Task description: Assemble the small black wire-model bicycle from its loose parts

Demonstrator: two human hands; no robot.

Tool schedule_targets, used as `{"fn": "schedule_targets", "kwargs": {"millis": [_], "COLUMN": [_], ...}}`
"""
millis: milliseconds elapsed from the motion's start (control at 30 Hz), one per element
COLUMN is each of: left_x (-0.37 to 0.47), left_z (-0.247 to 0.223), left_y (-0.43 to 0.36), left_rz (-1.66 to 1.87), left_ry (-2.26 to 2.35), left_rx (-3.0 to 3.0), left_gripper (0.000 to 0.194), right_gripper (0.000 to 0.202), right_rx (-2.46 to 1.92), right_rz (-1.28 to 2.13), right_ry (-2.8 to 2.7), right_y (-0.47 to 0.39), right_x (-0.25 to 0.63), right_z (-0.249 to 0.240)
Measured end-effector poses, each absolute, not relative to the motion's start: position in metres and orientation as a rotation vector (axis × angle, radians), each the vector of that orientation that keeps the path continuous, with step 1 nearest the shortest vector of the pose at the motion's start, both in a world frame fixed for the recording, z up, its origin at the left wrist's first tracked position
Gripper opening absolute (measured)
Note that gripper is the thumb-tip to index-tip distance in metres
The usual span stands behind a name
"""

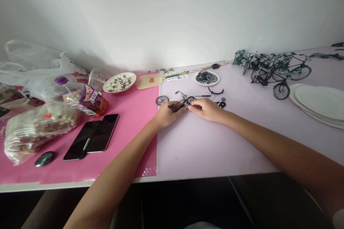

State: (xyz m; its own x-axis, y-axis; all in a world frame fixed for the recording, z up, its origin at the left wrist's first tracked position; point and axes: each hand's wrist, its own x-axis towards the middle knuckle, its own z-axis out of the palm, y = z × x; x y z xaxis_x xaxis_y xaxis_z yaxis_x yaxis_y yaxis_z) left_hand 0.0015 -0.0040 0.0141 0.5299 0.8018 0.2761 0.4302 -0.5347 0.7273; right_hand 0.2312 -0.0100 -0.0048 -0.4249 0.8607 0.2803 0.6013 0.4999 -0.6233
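Between my hands, low over the table, is a black model bicycle (184,101) with silver handlebars. My left hand (168,114) is closed around its saddle end. The fingers of my right hand (205,109) are pinched together at its lower front; whether a small part is between them is hidden. A loose spoked wheel (162,100) lies just beyond my left hand. Past my right hand are a small screwdriver (202,96), a curved black strip (215,91), a small round grey part (223,99) and a black part (222,105).
A plate of bicycle parts (206,77) stands behind my hands. Assembled model bicycles (271,66) and stacked white plates (322,102) are at right. On the left are two phones (92,136), a drink bottle (86,98), plastic bags (40,125) and a bowl of small pieces (119,83).
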Motion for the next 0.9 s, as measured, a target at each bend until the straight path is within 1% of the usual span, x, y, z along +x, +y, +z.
{"fn": "schedule_targets", "kwargs": {"millis": [900], "left_x": [0.0011], "left_z": [0.0133], "left_y": [-0.0031], "left_rz": [0.802], "left_ry": [1.001], "left_rx": [2.192], "left_gripper": [0.045], "right_gripper": [0.036], "right_rx": [-1.185], "right_rz": [0.565], "right_ry": [-2.171], "right_y": [-0.0098], "right_x": [0.231], "right_z": [-0.0056]}}
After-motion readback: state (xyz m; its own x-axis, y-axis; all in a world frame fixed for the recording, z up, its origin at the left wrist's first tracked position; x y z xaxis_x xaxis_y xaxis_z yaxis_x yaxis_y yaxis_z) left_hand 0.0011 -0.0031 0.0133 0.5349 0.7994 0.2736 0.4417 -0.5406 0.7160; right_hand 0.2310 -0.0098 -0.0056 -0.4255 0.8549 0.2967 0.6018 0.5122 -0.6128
